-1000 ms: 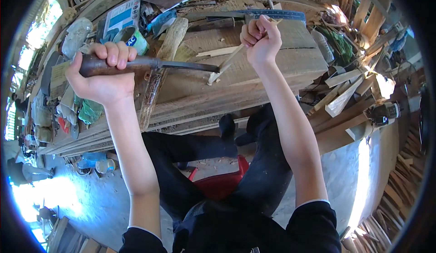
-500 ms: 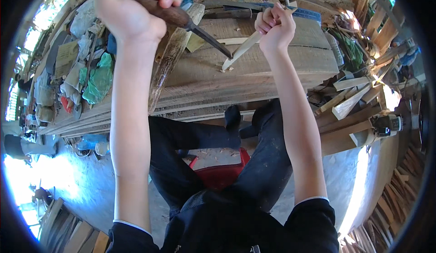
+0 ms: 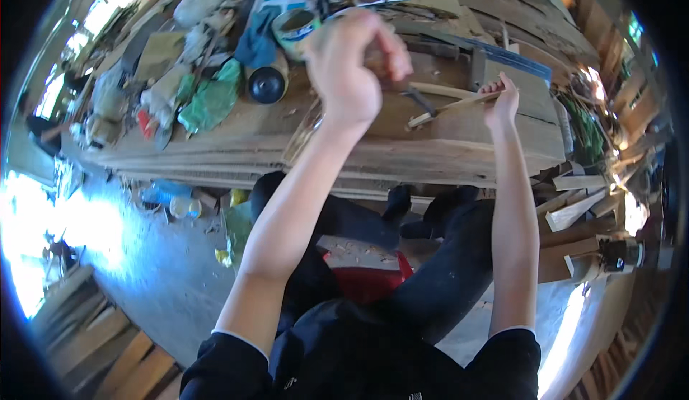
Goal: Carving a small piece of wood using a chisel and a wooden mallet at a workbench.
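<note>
My left hand (image 3: 348, 66), blurred by motion, is closed round the wooden handle of a chisel. The chisel's dark blade (image 3: 420, 101) slants down and right, its tip at the near end of a narrow pale wood strip (image 3: 453, 108). My right hand (image 3: 504, 100) is closed on the strip's other end, over the right part of the workbench. The strip lies tilted, its left end low against the thick wooden bench top (image 3: 474, 133). Fingers and blur hide most of the chisel handle.
Left on the bench are a green plastic bag (image 3: 215, 99), a dark-ended cylinder (image 3: 268, 84), an open tin (image 3: 296, 25) and a blue cloth (image 3: 257, 40). A blue metal ruler (image 3: 513, 59) lies beyond my right hand. Timber offcuts (image 3: 574, 210) are stacked at right. A red stool (image 3: 367, 281) is below.
The view has swung left, so more of the bench's left side shows. The left hand's wrist has turned, and the chisel still meets the strip's near end. The strip now lies flatter.
</note>
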The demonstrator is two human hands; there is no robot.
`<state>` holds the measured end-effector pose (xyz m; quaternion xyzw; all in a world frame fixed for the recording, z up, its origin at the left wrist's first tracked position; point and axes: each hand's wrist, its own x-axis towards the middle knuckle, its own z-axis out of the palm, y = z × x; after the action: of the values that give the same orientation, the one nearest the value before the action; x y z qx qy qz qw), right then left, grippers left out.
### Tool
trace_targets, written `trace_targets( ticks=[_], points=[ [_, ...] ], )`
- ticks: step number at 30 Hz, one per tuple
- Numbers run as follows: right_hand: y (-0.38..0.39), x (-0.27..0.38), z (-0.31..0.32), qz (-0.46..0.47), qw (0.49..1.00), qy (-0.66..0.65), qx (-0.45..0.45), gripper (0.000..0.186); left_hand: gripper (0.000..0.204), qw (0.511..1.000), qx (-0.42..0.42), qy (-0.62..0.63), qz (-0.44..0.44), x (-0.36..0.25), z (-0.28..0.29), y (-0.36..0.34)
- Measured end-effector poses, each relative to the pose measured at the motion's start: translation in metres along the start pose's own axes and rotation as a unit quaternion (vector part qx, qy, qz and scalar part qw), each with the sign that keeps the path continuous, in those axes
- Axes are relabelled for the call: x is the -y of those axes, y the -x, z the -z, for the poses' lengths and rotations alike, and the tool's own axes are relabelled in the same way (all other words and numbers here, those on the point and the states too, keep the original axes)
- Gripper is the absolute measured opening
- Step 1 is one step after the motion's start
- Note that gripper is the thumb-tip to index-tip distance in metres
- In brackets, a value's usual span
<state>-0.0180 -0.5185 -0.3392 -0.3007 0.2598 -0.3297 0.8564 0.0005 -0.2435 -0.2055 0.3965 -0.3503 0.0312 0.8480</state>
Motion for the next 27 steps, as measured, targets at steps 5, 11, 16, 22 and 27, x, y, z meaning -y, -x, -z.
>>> trace_targets(
  ticks=[5, 11, 16, 22, 27],
  points=[
    [0.003, 0.03, 0.035, 0.007, 0.849, 0.524, -0.066, 0.036, 0.039, 0.998, 0.044, -0.03, 0.017, -0.002, -0.009, 0.012],
    [0.011, 0.05, 0.068, -0.038, 0.734, 0.678, -0.018, 0.043, 0.038, 1.0, 0.019, 0.008, 0.011, 0.002, -0.01, 0.023],
    [0.026, 0.045, 0.041, 0.245, 0.59, 0.759, 0.124, 0.032, 0.03, 0.998, 0.012, -0.064, 0.021, 0.012, -0.001, 0.03],
    [0.107, 0.016, -0.028, 0.16, 0.75, 0.481, 0.424, 0.017, 0.01, 0.984, -0.053, 0.095, 0.14, -0.004, -0.019, 0.037],
    [0.167, -0.009, -0.062, 0.032, 0.805, 0.372, 0.461, 0.016, 0.018, 0.996, 0.01, -0.019, 0.084, -0.013, -0.011, 0.036]
  ],
)
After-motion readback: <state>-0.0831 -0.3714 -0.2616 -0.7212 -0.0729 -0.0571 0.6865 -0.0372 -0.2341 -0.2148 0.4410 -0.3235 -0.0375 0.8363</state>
